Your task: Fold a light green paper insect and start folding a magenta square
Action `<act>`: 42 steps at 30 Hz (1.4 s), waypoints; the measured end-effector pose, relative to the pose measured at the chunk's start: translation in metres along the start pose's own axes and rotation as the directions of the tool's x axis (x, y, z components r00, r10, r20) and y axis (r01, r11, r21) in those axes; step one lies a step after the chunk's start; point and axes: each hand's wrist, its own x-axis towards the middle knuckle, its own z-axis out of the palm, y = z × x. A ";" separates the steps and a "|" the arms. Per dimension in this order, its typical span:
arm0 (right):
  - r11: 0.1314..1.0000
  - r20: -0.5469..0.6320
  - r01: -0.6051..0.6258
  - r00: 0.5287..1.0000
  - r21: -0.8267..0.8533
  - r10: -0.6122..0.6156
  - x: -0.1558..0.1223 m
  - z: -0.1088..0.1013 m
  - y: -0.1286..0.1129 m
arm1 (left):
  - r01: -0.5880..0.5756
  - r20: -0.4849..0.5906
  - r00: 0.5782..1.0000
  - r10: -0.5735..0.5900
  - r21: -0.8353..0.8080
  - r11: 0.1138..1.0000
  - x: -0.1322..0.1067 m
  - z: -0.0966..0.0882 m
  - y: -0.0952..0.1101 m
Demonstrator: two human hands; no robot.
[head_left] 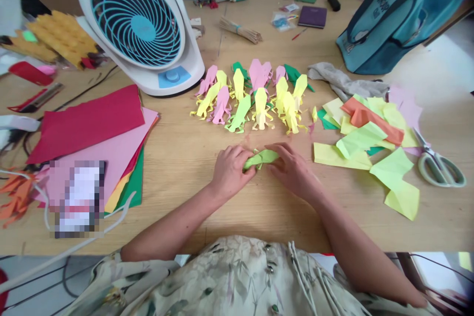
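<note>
A light green folded paper figure [263,158] lies between my hands, just above the wooden table. My left hand [232,168] is closed around its left end, where thin curled strips stick out. At its right end, the fingers of my right hand [291,168] pinch the wider, pointed part. Beyond my hands stand several finished paper figures with curled legs, among them a yellow one [261,108], a pink one [221,106] and a green one [240,114]. The fingertips of both hands are partly hidden.
Paper scraps [361,140] and scissors [440,163] lie to the right. A white fan [138,27] stands at the back left, above stacked coloured paper sheets [89,123] and a blurred phone [79,200]. A teal bag [385,19] sits at the back right, near a grey cloth [340,79].
</note>
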 end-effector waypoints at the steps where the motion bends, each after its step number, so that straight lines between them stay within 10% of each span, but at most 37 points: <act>1: 1.000 -0.012 0.009 1.000 0.005 -0.009 0.000 0.001 0.001 | 0.005 0.003 1.000 -0.005 -0.010 1.000 0.000 0.000 0.000; 25: 0.949 -0.033 -0.133 0.988 0.287 0.148 0.005 -0.006 0.020 | 0.115 0.148 0.987 -0.065 -0.361 0.925 -0.017 -0.038 -0.041; 42: 0.985 -0.339 -0.053 0.935 0.164 0.107 0.004 -0.004 0.010 | 0.262 0.319 0.939 -0.127 -0.425 0.866 -0.021 -0.042 -0.046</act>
